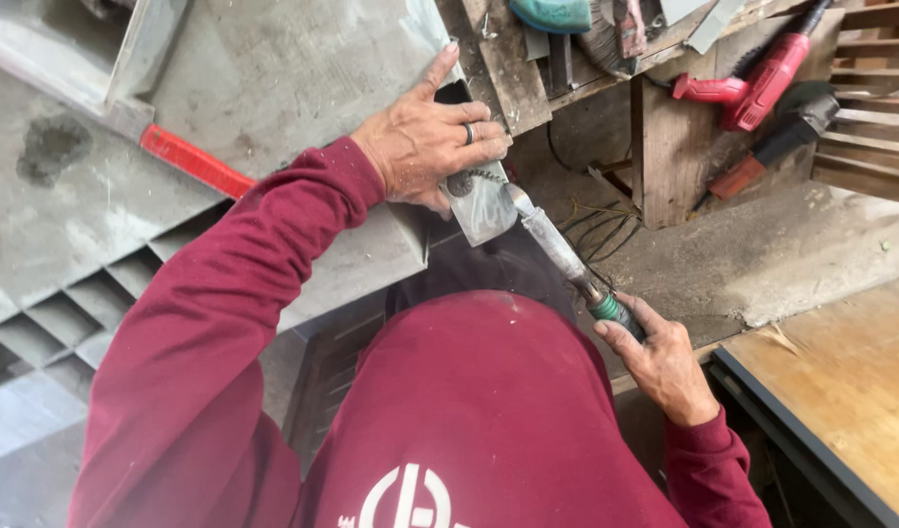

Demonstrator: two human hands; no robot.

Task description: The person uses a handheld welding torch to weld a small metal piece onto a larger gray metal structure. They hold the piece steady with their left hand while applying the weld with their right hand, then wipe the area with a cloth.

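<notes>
Pressing down with your left hand (pixel 425 147), fingers spread flat, you pin the grey sheet-metal piece (pixel 273 78) against the cluttered wooden bench (pixel 513 93), thumb side close to its folded corner (pixel 481 203). Your right hand (pixel 659 360) wraps closed around the green grip of a long metal-shafted tool (pixel 557 244), whose tip meets that corner. The sheet looks thin, stiff and light, likely springy, with edges that could cut; keep your palm on the flat face, away from the rim. Hold the tool by its grip, since the shaft looks bare.
</notes>
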